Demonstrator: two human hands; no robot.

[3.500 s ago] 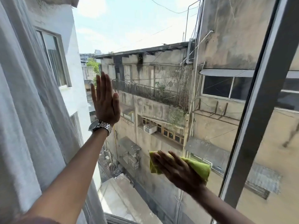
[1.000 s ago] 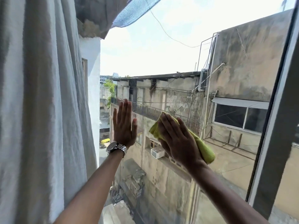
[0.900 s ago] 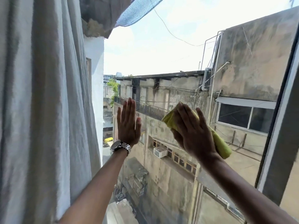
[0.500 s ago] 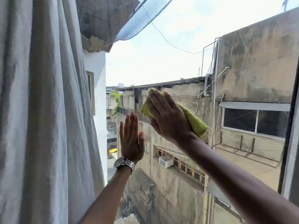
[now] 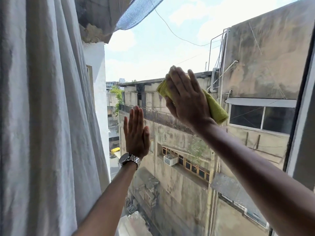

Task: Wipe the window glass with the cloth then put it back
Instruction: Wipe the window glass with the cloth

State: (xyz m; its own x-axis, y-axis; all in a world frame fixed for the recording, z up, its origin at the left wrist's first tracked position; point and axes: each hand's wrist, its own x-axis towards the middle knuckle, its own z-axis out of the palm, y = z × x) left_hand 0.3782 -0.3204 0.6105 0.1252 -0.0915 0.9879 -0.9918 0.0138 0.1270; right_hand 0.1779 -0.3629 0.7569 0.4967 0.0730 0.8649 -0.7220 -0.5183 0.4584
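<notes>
The window glass (image 5: 153, 53) fills the middle of the head view, with buildings and sky behind it. A folded yellow-green cloth (image 5: 215, 107) is pressed flat against the pane under my right hand (image 5: 185, 97), whose fingers point up; both ends of the cloth stick out past the palm. My left hand (image 5: 136, 135), with a metal watch at the wrist, lies flat on the glass lower and to the left, fingers together, holding nothing.
A white curtain (image 5: 47, 116) hangs along the whole left side, close to my left arm. A dark window frame post (image 5: 301, 116) runs up the right edge. Blue netting (image 5: 136, 12) hangs outside at the top.
My right hand has slid the cloth up and to the right across the pane. The left hand stays flat on the glass, and the view has tilted upward.
</notes>
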